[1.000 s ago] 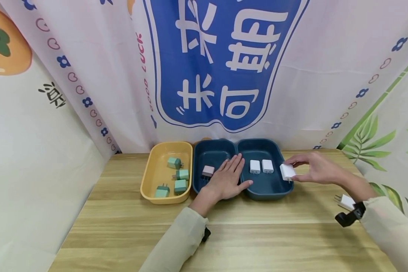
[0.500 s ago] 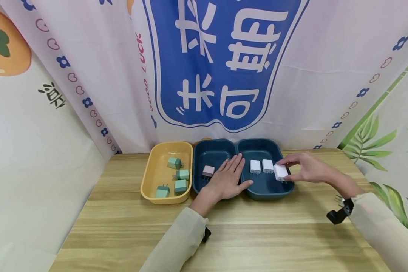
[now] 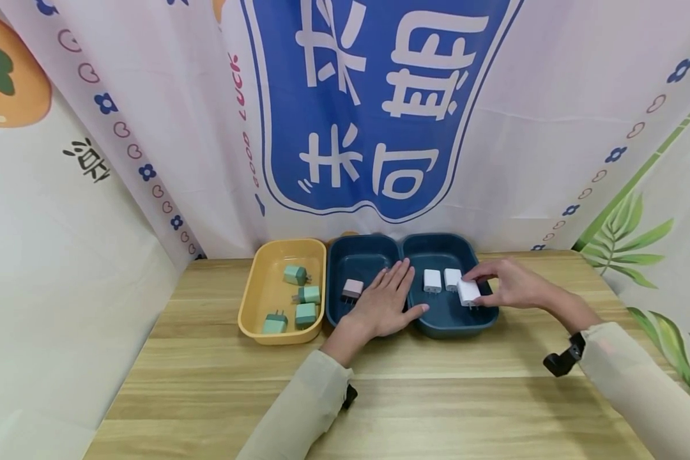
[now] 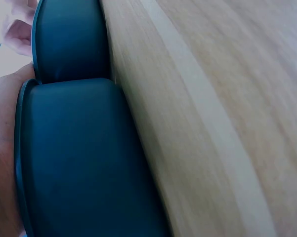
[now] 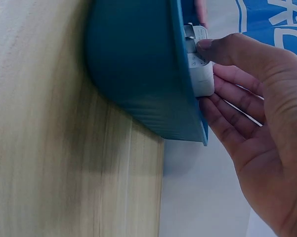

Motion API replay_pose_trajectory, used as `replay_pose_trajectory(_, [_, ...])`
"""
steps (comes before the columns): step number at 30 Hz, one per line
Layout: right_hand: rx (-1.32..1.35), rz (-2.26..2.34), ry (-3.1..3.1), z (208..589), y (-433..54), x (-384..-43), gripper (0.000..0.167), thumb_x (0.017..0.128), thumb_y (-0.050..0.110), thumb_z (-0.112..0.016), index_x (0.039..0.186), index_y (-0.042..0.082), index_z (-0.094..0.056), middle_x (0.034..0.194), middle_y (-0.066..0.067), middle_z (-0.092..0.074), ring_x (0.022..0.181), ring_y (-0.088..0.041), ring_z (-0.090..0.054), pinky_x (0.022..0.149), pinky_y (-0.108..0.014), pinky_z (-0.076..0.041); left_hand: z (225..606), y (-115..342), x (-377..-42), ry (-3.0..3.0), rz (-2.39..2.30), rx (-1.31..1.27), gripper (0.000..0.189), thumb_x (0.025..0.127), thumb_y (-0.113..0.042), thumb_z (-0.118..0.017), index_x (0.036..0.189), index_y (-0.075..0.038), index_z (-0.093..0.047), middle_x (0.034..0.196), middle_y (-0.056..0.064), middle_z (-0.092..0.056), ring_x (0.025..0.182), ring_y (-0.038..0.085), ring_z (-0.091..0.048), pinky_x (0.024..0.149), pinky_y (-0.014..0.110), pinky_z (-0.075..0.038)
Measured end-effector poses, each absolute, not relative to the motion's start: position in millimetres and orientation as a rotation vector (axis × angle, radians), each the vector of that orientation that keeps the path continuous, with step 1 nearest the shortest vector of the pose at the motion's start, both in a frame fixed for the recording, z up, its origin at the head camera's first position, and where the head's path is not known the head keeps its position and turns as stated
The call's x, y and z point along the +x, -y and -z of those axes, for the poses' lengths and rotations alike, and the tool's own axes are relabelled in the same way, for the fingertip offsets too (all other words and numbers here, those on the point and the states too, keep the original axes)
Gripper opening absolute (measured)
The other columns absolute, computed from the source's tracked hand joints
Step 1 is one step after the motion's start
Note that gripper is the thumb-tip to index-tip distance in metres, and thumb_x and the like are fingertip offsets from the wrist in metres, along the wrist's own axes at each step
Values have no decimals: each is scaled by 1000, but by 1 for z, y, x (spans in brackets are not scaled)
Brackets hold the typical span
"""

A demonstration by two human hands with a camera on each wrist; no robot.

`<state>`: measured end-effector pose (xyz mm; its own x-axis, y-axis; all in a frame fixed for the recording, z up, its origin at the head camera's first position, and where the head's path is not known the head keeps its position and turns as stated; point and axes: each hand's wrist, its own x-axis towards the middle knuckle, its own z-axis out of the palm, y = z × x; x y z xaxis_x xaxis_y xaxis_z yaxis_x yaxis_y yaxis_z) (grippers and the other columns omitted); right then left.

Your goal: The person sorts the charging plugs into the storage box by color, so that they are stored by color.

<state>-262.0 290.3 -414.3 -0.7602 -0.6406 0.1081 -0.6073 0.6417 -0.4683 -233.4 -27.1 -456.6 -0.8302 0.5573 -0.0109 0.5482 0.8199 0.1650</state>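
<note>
My right hand (image 3: 514,284) pinches a white charger plug (image 3: 468,292) between thumb and fingers, inside the right side of the right blue tray (image 3: 451,329). In the right wrist view that white charger plug (image 5: 201,74) shows by the tray's rim, its prongs near my thumb. Two more white charger plugs (image 3: 432,281) lie in this tray. My left hand (image 3: 379,306) lies with straight fingers across the middle blue tray (image 3: 362,241), fingertips at the rim where the two blue trays meet. A pink and dark charger plug (image 3: 353,289) sits beside it in the middle tray.
A yellow tray (image 3: 253,294) with several green charger plugs (image 3: 306,314) stands left of the blue trays. All the trays stand near the back of the wooden table (image 3: 425,396), before a printed curtain (image 3: 207,160).
My right hand has moved left with the white charger plug, from the tray's right rim to near the other two. My right sleeve now covers another white charger plug on the table. My left hand stays put.
</note>
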Motion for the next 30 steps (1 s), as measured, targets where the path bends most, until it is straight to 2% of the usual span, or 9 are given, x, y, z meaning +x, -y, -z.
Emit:
replay_pose_trajectory(10, [-1038,716,-2801,420,-285,-264,40,83,20,-92,119,8,-80,120,-13,-77,103,-25,-74,93,-54,-61,456,27,-233,-2935,-241,896,91,106,-73,-27,172,-15,-5,179,2,4,165,17,4,134,41,-6])
replay_pose_trajectory(22, [-1122,660,-2849,429,-280,-269,38,82,19,-92,116,9,-80,116,-11,-78,102,-25,-73,90,-53,-62,455,27,-234,-2940,-236,889,90,106,-73,-27,172,-16,-4,179,1,5,165,17,3,134,40,-4])
replay_pose_trajectory(30, [-1088,690,-2872,428,-281,-267,43,85,19,-90,123,3,-77,124,-17,-75,112,-35,-72,95,-57,-60,456,27,-234,-2930,-263,889,91,107,-73,-30,172,-15,-5,180,3,2,165,18,3,134,41,-4])
